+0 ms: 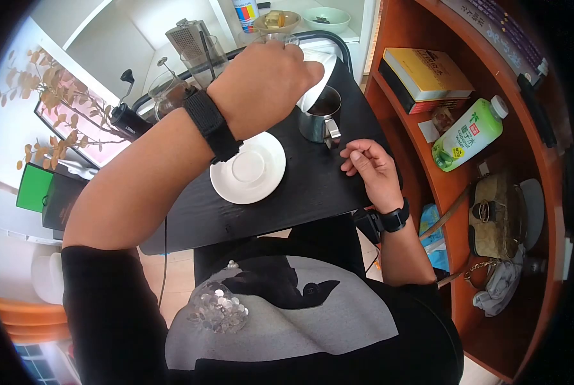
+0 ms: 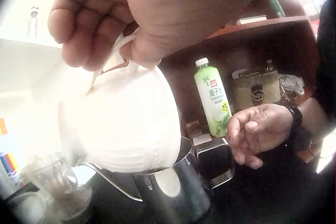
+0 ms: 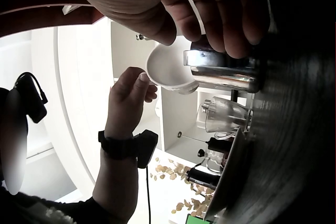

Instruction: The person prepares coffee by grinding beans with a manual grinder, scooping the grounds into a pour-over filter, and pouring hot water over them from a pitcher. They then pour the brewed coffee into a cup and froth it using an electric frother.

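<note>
The left hand (image 1: 268,86) pinches the handle of a white cup (image 1: 320,78), fingers curled round it. Below those fingers, the cup tilts over a metal jug (image 1: 311,126). The right hand's (image 1: 378,174) fingers curl loosely, holding nothing, near the jug. A saucer (image 1: 271,153) lies bodyward of the left fingers.

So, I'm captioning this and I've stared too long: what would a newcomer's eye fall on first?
Probably the white cup, tipped over the metal jug by the left hand. Next, the white saucer, stark against the black table, then the bright green bottle on the wooden shelf to the right.
</note>
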The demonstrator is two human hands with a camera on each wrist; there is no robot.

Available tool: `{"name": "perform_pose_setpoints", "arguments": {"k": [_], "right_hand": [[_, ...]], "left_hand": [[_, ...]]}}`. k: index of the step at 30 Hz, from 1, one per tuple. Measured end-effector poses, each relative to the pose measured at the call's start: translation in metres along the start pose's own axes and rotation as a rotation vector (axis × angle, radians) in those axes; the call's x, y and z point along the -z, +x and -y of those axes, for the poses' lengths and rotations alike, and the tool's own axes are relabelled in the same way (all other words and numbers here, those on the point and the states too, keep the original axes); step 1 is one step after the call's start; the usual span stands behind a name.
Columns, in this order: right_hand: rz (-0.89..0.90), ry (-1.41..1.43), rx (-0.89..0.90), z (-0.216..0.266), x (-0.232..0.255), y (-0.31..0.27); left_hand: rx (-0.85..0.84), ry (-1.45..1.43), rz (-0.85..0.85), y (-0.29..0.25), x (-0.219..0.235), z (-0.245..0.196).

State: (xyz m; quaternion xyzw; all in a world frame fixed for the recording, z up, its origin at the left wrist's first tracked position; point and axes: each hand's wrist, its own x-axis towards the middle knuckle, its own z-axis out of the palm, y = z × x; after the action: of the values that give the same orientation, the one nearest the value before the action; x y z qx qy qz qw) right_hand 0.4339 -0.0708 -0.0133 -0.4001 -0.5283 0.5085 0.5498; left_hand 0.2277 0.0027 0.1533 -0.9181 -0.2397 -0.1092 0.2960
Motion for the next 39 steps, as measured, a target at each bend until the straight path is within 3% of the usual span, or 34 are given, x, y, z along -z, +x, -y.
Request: {"name": "perform_pose_setpoints", "arguments": {"k": [4,7,9,10,13,14,16,25,39], "right_hand": [[-0.007,0.006,0.000,0.000,-0.001,0.000],[-0.011,0.007,0.005,0.000,-0.001,0.000],[-0.011,-0.001,0.010,-0.001,-0.001,0.000],[-0.013,-0.005,0.014,-0.001,-0.001,0.001],[-0.011,-0.002,0.018,-0.004,0.000,0.002],[-0.008,-0.006,0.019,-0.003,-0.001,0.002],[-0.018,-0.024,0.012,0.000,-0.003,0.001],[-0.021,-0.066,0.020,0.001,-0.006,0.004],[-0.094,-0.183,0.014,0.005,-0.013,0.005]], "left_hand": [[0.032,-0.027,-0.028,-0.004,-0.006,0.005],[0.177,-0.185,-0.024,-0.010,-0.011,0.012],[0.414,-0.422,-0.066,-0.021,-0.017,0.016],[0.419,-0.421,-0.068,-0.029,-0.019,0.018],[0.869,-1.092,-0.067,-0.059,-0.015,0.019],[0.871,-1.094,-0.072,-0.070,-0.012,0.017],[1.059,-1.378,-0.122,-0.095,-0.011,0.013],[1.106,-1.591,-0.210,-0.192,-0.038,-0.038],[1.091,-1.578,-0.221,-0.205,-0.057,-0.056]]}}
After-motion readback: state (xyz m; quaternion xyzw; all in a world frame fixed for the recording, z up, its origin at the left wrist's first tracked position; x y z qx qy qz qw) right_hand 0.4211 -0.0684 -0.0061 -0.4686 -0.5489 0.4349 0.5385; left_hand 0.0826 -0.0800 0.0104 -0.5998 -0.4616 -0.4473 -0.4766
